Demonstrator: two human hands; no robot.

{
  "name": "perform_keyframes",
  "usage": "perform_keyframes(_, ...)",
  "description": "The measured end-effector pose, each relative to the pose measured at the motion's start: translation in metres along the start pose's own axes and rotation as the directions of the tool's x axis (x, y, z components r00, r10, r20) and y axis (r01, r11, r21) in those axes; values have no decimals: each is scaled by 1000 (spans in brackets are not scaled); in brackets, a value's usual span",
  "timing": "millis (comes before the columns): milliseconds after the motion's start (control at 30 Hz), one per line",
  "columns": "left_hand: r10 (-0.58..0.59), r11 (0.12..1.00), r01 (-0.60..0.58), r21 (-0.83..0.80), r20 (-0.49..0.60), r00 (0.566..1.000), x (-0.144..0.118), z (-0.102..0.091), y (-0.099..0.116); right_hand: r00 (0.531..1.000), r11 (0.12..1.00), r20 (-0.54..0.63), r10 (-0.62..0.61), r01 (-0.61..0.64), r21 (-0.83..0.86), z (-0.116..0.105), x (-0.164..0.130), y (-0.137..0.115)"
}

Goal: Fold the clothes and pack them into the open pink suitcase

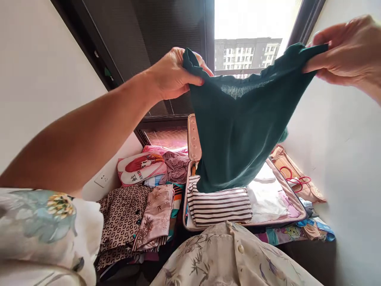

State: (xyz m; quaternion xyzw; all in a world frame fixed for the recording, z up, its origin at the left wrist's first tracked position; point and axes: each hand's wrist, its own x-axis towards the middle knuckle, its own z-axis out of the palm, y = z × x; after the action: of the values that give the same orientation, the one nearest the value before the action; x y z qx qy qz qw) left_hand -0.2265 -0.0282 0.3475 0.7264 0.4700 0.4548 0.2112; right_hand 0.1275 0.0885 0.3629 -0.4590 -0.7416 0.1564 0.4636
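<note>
Gripping green garment [238,131], both hands [172,73] above open suitcase [193,139] holding striped top [220,204], white clothes [268,194].

A dark green garment [238,131] hangs above a black-and-white striped top [218,204] and brown patterned clothes [122,214].

Dark green garment [238,131], thin fabric, held up by top corners, spread wide, hanging above open suitcase [193,139]

Both arms raised, hands at head height and well apart. Left grip [174,75] pinched shut, thumb pressed over curled fingers, bare forearm running down from it toward the lower left. Right grip [345,51] likewise pinched, fingers extended leftward, wrist bent.
</note>
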Motion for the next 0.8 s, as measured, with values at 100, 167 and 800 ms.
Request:
perform_keyframes(100, 19, 1000, -18, -23, 52, 998, 18, 7, -22, 989, 988, -76, 125, -117, 105, 41, 0, -18)
perform_keyframes(167, 37, 998, -32, -57, 75, 996, 31, 11, -38, 994, 972, -11, 106, -102, 211, 64, 7, -20)
perform_keyframes(800, 269, 915, -134, -380, 330, 905, -35, 17, -27, 947, 721, 131, -295, 130, 681, 69, -82, -17)
